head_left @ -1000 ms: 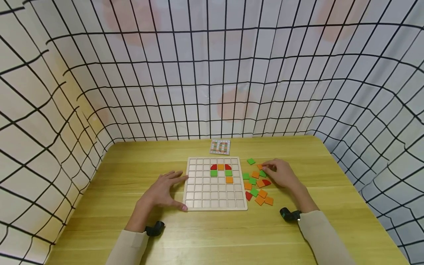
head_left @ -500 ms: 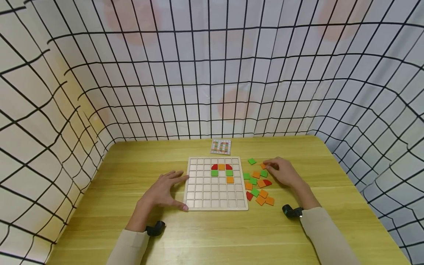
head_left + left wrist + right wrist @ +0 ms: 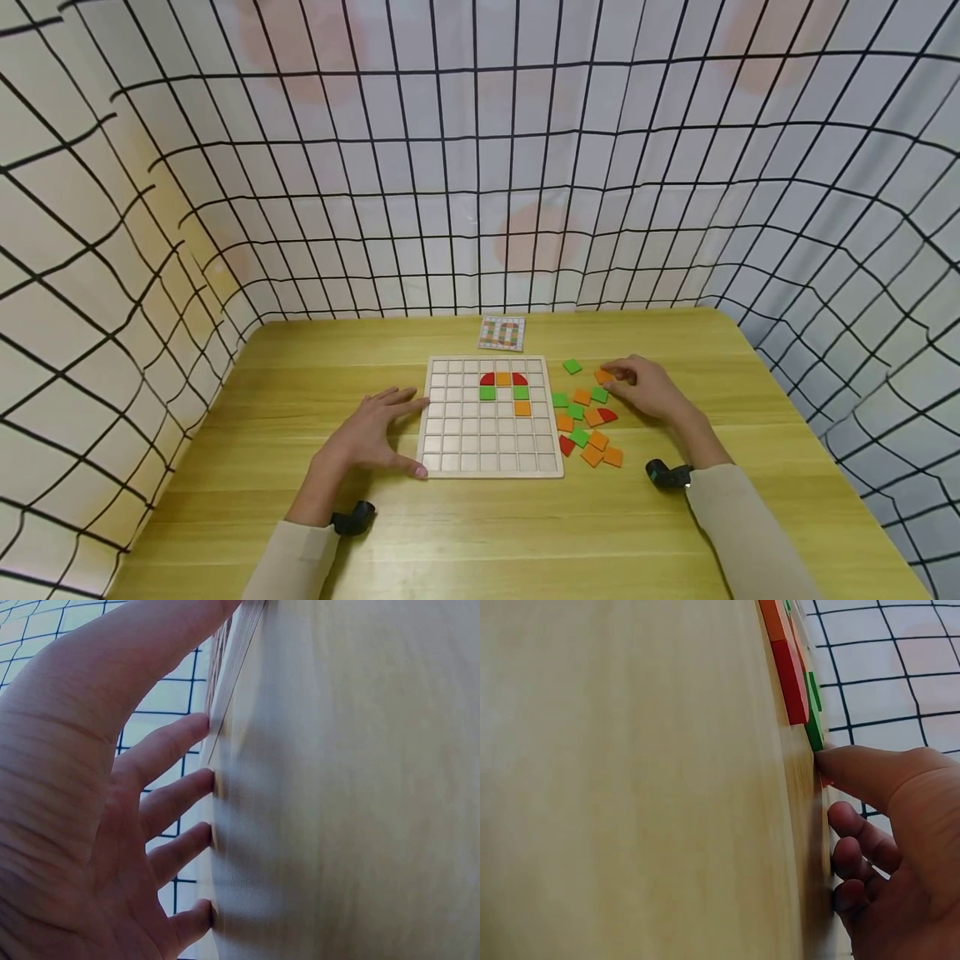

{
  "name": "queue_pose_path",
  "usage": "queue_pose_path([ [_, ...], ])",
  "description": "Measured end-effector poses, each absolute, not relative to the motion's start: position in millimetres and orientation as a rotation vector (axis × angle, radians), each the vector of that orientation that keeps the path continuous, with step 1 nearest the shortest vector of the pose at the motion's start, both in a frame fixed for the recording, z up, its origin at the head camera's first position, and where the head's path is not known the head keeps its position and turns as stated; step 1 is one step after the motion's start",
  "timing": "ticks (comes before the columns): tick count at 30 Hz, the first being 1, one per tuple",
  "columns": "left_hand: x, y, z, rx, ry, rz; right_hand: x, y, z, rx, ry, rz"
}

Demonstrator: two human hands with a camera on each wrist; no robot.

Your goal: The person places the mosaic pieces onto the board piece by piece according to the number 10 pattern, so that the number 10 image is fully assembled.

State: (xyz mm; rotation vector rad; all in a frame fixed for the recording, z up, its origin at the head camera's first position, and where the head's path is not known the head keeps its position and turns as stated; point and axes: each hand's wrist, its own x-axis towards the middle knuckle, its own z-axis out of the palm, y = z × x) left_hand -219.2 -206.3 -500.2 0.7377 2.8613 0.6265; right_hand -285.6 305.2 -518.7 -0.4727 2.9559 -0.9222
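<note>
My left hand (image 3: pixel 367 432) spreads along the left edge of a square wooden grid board (image 3: pixel 465 439), its thumb at the near corner and its index fingertip farther up. In the left wrist view, the straight fingers (image 3: pixel 176 802) reach down to the table beside the board's rim (image 3: pixel 238 667). Right of the board, my right hand (image 3: pixel 651 390) pinches an orange square tile (image 3: pixel 603 377) between thumb and fingers, low over the table. A green tile (image 3: pixel 599 395) lies right by the thumb. In the right wrist view, the thumb and fingers hide most of the orange tile (image 3: pixel 825 781).
Red quarter-round tiles (image 3: pixel 520 380), with green and orange squares, sit in cells of the board. Several loose tiles (image 3: pixel 592 455) lie to its right. A printed pattern card (image 3: pixel 502 333) lies behind it. Netting over white cloth (image 3: pixel 472 208) surrounds the table (image 3: pixel 480 533) at back and sides.
My right hand has shifted a little to the right, and the orange tile has moved right with it, away from the other tiles. The left hand stays at the board's edge.
</note>
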Motion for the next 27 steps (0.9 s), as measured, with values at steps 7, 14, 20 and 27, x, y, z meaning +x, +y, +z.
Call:
queue_pose_path([
  [7,-219.1,-205.5,-500.9,0.754,2.868,0.626,-285.4,306.8,-518.2,-0.42,2.959,-0.947],
  [14,-219.1,-204.8,-499.8,0.739,2.86,0.631,-283.2,305.7,-516.4,-0.393,2.943,-0.997],
  [20,-218.5,-205.2,-500.5,0.749,2.866,0.627,-279.3,300.0,-513.9,-0.403,2.946,-1.035],
  [27,-219.0,-205.0,-501.0,0.751,2.868,0.628,-275.5,277.4,-508.4,-0.442,2.923,-1.069],
])
